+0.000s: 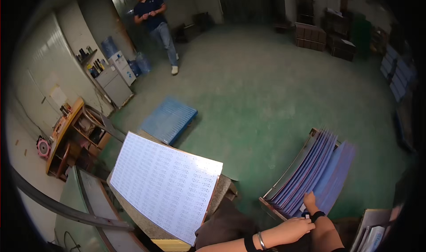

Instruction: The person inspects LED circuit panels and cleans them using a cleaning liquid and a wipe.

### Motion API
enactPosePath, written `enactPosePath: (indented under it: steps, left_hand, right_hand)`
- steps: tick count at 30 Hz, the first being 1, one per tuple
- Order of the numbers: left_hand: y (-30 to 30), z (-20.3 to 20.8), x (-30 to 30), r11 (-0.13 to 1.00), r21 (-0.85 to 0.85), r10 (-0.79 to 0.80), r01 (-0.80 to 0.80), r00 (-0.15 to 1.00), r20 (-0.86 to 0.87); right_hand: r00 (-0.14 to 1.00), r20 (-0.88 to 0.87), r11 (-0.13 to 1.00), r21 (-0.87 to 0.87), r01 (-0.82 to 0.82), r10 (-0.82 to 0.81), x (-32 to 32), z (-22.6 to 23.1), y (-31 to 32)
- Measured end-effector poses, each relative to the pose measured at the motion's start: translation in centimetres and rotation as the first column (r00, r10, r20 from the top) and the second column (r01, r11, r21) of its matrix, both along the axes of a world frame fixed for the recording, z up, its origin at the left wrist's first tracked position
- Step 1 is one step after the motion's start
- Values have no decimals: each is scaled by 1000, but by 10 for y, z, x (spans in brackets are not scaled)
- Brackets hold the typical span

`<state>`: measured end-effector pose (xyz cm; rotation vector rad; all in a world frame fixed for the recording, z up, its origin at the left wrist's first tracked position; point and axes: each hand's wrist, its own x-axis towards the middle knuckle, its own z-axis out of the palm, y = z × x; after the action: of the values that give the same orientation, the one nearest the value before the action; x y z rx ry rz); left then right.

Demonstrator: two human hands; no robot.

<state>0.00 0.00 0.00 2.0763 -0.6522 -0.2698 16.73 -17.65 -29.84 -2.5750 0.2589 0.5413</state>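
Sheets (326, 172), thin and blue to violet, stand packed in a rack (271, 208) just ahead of your right grip (309, 203). The rack has a wooden bar at its near end, close on the left of that grip. Most sheets lean side by side like pages; the rightmost turns a broad blue face upward. Your right grip is at their near edge with its fingers bent close together; whether a sheet is pinched between them cannot be told. A black wristband (318, 215) sits just behind it.

Your left grip (293, 230) reaches across from the lower left and lies over or right beside your right wrist, its fingers loosely curled; whether it touches the wrist or has hold of anything cannot be told. A silver bracelet (261, 241) circles the arm behind it.

Well to the left of both grips, a large white printed sheet (164, 181), covered in rows of small marks, lies on a grey bench (224, 187). Beyond it, farther from your grips, a blue pallet (168, 119) rests on the green floor (248, 105). Far ahead and left of your grips, another person (153, 14) in a dark top and jeans is upright, both hands in front of the body.
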Motion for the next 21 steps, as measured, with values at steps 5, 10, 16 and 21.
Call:
enactPosePath:
  steps: [5, 10, 16, 21]
  left_hand:
    - [-2, -1, 7, 995, -92, 53, -46, 996, 76]
    - [0, -3, -6, 997, -48, 57, -52, 992, 109]
    - [7, 4, -7, 995, -79, 65, -62, 997, 34]
    - [16, -4, 0, 991, -98, 100, -90, 989, 107]
  right_hand:
    - [976, 212, 998, -27, -51, 55, 15, 19, 5]
    - [942, 333, 995, 78, -55, 26, 7, 122, -27]
    - [798, 596, 980, 196, -31, -94, -11, 191, -148]
    - [877, 451, 827, 547, -127, -164, -68, 303, -155]
